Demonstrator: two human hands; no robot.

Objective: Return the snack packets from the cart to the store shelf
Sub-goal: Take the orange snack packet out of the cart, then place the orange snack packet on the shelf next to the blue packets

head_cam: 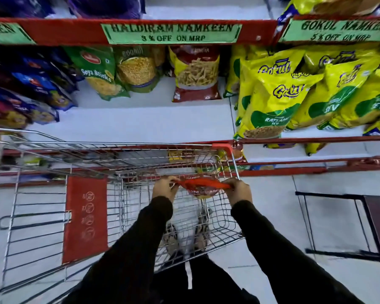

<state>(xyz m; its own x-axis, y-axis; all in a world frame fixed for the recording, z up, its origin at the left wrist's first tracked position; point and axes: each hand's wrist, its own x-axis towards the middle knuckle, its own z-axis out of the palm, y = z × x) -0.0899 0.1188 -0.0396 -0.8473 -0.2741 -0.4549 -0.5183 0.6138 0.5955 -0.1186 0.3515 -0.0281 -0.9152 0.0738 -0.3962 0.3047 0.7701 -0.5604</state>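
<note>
Holding: red snack packet [201, 187], low inside the cart [119, 163]
Left hand [164, 186]: closed tight on packet's left end
Right hand [238, 190]: closed tight on packet's right end
Shelf [140, 119]: just past the cart

White store shelf [145, 121]: Soya Sticks packet [99, 73] far left, red-and-yellow packet [195, 73] centre, yellow Gokul packets [279, 93] right; near strip bare.
</note>
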